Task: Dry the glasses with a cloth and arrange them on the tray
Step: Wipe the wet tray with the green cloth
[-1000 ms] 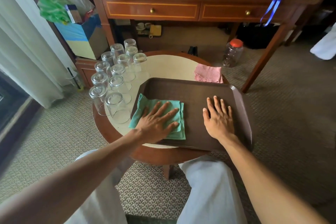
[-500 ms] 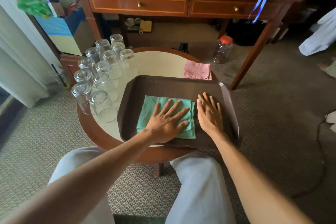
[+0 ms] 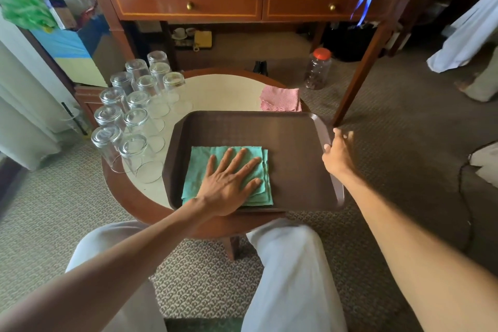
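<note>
Twelve glasses (image 3: 136, 105), mouth down and long axis upright, clustered on the left part of the round surface (image 3: 221, 89). None is on the tray (image 3: 242, 129).

One tray, brown, just right of them. The nearest glass (image 3: 134, 151) stands just beside its left rim.

One green cloth (image 3: 199, 159), folded, in the tray's near left part.

My left grip (image 3: 229, 183): wide, with palm and spread fingers pressed flat on the cloth, clasping nothing.

My right grip (image 3: 338, 155): at the tray's right rim, thumb over the edge, fingers outside it and blurred. I judge that it holds the rim.

One pink cloth (image 3: 280, 100), past the tray's far edge.

Bearing for the next move, as I judge it: the glasses lie left and forward of my left grip and well apart from my right, so the left is the nearer to fetch one.
</note>
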Demonstrator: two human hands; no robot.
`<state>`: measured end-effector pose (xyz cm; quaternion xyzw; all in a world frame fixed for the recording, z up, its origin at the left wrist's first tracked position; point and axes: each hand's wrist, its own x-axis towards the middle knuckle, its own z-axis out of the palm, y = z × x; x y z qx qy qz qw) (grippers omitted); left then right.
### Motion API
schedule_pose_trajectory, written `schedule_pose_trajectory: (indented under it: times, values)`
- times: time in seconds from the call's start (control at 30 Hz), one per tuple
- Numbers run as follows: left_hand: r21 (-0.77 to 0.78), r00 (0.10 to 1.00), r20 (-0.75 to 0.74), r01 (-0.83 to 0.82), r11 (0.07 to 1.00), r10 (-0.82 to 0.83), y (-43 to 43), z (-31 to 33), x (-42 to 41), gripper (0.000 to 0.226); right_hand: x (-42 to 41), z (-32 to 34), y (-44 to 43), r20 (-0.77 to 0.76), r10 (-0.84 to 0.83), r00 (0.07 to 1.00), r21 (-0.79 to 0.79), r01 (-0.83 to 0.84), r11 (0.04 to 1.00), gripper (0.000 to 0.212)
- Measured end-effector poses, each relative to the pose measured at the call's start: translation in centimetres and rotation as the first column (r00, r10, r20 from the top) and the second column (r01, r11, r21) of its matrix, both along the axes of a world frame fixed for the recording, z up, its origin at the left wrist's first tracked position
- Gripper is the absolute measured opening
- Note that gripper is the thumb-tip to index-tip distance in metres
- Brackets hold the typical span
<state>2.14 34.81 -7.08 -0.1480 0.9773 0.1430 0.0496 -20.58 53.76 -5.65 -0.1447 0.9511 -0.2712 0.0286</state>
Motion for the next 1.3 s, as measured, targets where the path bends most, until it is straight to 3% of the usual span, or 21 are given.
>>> schedule_pose_trajectory:
  times: [0.13, 0.3, 0.47, 0.63, 0.77, 0.83, 0.93, 1.03, 1.13, 1.2, 1.3]
  values:
    - [0.001, 0.996, 0.005, -0.094, 0.996, 0.094, 0.0, 0.2, -3.4, 0.064, -0.9, -0.4, 0.3, 0.1, 0.026, 0.995, -0.106, -0.016, 0.994, 0.061]
    - [0.014, 0.983, 0.041, -0.178, 0.984, 0.177, 1.7, 0.3, -12.2, 0.065, -0.6, -0.5, 0.5, 0.05, 0.01, 0.999, -0.109, -0.004, 0.994, 0.059]
    - [-0.021, 0.997, 0.045, -0.06, 0.998, 0.061, 5.8, 0.3, -16.3, 0.065, -1.0, -0.4, 0.9, 0.075, 0.035, 0.997, -0.111, -0.027, 0.993, 0.054]
    - [-0.003, 0.994, -0.013, 0.11, 0.994, -0.11, 7.5, -0.3, -13.1, 0.065, -1.0, -0.2, 1.6, 0.092, 0.063, 0.994, -0.122, -0.051, 0.991, 0.053]
    - [0.142, 0.991, -0.015, 0.133, 0.981, -0.133, 7.6, 0.7, -9.6, 0.061, -0.3, -0.1, 1.4, 0.116, 0.098, 0.988, -0.078, -0.089, 0.993, 0.054]
    - [0.218, 0.994, -0.085, 0.088, 0.972, -0.071, 6.1, 2.0, -9.5, 0.057, 0.2, 0.2, 1.0, -0.03, 0.149, 0.988, 0.021, -0.148, 0.989, 0.056]
    - [0.106, 0.992, -0.124, -0.011, 0.994, 0.024, 2.2, 3.8, -9.4, 0.063, 1.0, 0.4, -0.2, -0.314, 0.281, 0.907, 0.071, -0.272, 0.96, 0.052]
    - [0.019, 0.998, 0.051, -0.036, 0.999, 0.035, -0.7, 4.5, -8.8, 0.068, 2.0, 1.5, -1.7, -0.152, 0.409, 0.9, 0.054, -0.405, 0.913, 0.051]
    - [-0.033, 0.996, 0.086, -0.013, 0.999, 0.016, -1.8, 4.5, -8.9, 0.067, 1.8, 2.4, -2.9, 0.065, 0.484, 0.872, 0.233, -0.485, 0.843, 0.078]
    - [-0.008, 0.997, 0.071, -0.014, 1.0, 0.014, -2.1, 4.3, -9.3, 0.064, 1.6, 2.8, -3.4, 0.099, 0.475, 0.874, 0.278, -0.483, 0.83, 0.083]
    - [0.067, 0.999, 0.039, -0.032, 0.997, 0.03, -2.7, 3.8, -10.1, 0.059, 1.2, 2.9, -3.5, 0.081, 0.441, 0.894, 0.323, -0.442, 0.837, 0.069]
